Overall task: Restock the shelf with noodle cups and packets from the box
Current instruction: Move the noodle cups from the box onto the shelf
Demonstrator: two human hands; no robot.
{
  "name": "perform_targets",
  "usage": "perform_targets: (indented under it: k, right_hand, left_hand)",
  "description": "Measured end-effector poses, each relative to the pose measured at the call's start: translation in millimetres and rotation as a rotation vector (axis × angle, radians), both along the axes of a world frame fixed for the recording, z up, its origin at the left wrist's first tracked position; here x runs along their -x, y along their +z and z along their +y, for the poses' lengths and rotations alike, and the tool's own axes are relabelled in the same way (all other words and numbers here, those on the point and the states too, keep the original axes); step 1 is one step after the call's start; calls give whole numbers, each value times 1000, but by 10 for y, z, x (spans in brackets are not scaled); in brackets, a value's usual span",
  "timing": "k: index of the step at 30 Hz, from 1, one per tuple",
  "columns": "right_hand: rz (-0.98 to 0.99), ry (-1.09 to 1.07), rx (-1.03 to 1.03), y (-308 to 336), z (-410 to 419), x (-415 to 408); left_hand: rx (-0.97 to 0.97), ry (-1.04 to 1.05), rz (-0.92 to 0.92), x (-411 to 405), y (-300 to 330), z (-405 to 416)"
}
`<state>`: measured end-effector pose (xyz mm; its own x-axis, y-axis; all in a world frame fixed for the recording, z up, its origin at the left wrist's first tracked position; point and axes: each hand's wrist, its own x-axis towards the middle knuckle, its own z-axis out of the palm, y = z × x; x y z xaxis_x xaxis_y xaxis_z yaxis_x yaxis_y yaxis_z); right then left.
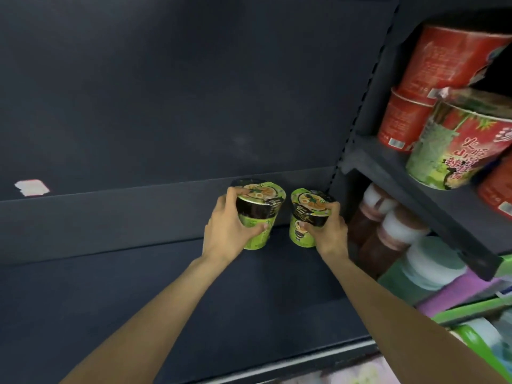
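Observation:
Two green and black noodle cups stand side by side at the back right of a dark shelf. My left hand grips the left noodle cup around its side, fingers over the lid rim. My right hand wraps the right noodle cup the same way. Both cups tilt slightly and their bases sit on or just above the shelf board. A narrow gap separates the two cups. The box is not in view.
A dark back panel rises behind the shelf. The neighbouring bay to the right holds red noodle tubs, a red and green tub and brown cups with white lids below. A white label sticks at far left.

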<state>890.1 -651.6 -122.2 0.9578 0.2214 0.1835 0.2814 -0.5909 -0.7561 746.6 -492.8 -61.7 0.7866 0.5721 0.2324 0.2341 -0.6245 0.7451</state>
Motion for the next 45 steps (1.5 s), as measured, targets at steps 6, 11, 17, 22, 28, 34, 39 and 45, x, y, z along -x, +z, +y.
perform_targets:
  k: [6, 11, 17, 22, 28, 34, 39, 45]
  right_hand:
    - [38, -64, 86, -295, 73, -64]
    - [29, -64, 175, -324, 109, -78]
    - [84, 51, 123, 26, 10, 40]
    - [158, 287, -435, 631, -171, 71]
    - [86, 350, -455, 903, -168, -65]
    - [133, 418, -442, 733, -283, -292]
    - [43, 290, -466, 668, -272, -295]
    - [-33, 258, -317, 686, -215, -283]
  left_hand:
    - [18, -14, 8, -79, -153, -28]
    - [41, -50, -12, -118, -234, -58]
    - [145, -122, -84, -173, -252, -142]
    - [90, -112, -151, -346, -58, -297]
    - [128, -224, -168, -712, 121, -421]
    - [102, -300, -122, -881, 78, -355]
    - [90, -305, -109, -896, 10, -421]
    - [113, -270, -152, -902, -34, -538]
